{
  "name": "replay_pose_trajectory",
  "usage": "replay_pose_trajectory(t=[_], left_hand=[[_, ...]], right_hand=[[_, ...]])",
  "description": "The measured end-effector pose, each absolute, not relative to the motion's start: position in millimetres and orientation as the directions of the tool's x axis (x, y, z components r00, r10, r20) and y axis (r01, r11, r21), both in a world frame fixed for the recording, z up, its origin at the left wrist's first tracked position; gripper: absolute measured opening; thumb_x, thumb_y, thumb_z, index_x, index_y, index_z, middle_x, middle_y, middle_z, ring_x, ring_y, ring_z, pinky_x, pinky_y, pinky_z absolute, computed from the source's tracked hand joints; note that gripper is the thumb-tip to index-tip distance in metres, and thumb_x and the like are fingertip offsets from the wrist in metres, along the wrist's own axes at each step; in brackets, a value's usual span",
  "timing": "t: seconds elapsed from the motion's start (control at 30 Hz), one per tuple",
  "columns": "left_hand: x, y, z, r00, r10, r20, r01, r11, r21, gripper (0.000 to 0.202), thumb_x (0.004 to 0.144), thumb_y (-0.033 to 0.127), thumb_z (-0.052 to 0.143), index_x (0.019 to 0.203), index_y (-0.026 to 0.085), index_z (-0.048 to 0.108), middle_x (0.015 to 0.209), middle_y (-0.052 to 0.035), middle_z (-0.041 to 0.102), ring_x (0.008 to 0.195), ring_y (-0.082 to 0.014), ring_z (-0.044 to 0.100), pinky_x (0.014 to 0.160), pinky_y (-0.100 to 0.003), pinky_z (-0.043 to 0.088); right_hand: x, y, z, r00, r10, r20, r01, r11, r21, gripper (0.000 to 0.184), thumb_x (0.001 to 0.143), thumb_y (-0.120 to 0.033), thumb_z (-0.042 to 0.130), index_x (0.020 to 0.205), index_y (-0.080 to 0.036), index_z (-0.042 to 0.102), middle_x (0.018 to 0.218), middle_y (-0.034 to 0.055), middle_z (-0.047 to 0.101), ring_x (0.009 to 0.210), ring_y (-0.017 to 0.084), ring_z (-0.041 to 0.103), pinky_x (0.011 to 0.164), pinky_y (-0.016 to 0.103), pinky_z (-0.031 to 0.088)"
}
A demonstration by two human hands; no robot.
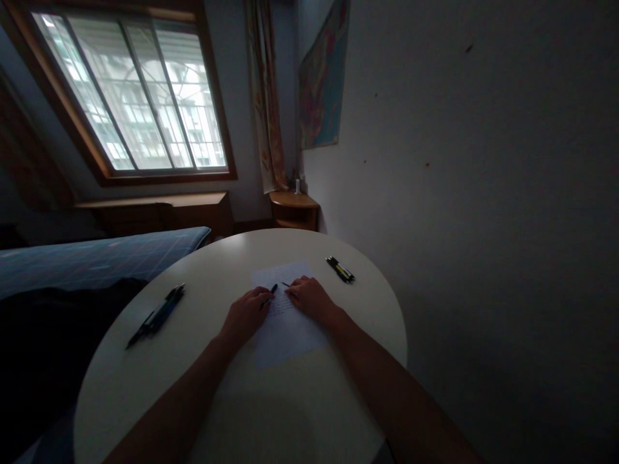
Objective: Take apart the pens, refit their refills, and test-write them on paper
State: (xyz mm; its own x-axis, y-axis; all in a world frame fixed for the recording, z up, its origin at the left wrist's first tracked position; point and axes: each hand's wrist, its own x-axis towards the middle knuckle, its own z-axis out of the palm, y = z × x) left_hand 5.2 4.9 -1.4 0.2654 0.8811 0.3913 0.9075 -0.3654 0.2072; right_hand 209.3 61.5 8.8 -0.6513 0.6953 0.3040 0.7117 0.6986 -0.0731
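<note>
A white sheet of paper [289, 328] with faint writing lies on a round white table [203, 361]. My left hand [246, 314] rests on the sheet's left edge, fingers curled around a dark pen [269, 294] whose end pokes out toward the right. My right hand [309, 296] lies on the sheet just across from it, fingers closed on a thin dark pen part [286, 284] that sticks out to the left. The two hands nearly touch over the paper.
A bundle of dark and blue pens [157, 316] lies at the table's left. Black-and-yellow pens [340, 269] lie at the far right near the wall. A blue bed [97, 258] stands left, a small wooden corner shelf [294, 207] behind, under the window [135, 96].
</note>
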Motion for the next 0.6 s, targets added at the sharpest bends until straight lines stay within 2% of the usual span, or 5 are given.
replay_pose_trajectory(t=[0.43,0.6], left_hand=[[7.0,4.2,1.1,0.323,0.869,0.374,0.896,-0.408,0.174,0.026,0.093,0.022,0.045,0.103,0.023,0.069,0.109,-0.0022,0.071,0.100,-0.0196,0.062,0.091,-0.032,0.047],[6.0,2.9,1.2,0.303,0.878,0.370,0.906,-0.386,0.173,0.027,0.092,0.021,0.045,0.105,0.025,0.069,0.111,-0.0017,0.071,0.100,-0.0190,0.062,0.090,-0.031,0.048]], right_hand=[[212.5,59.7,10.4,-0.633,0.709,0.311,0.710,0.692,-0.134,0.027,0.092,-0.024,0.054,0.114,-0.023,0.069,0.114,0.0065,0.068,0.107,0.020,0.056,0.095,0.033,0.039],[222.9,64.6,9.0,-0.588,0.716,0.376,0.711,0.679,-0.181,0.043,0.086,-0.038,0.063,0.126,-0.021,0.061,0.123,0.0084,0.063,0.116,0.022,0.051,0.102,0.037,0.035]])
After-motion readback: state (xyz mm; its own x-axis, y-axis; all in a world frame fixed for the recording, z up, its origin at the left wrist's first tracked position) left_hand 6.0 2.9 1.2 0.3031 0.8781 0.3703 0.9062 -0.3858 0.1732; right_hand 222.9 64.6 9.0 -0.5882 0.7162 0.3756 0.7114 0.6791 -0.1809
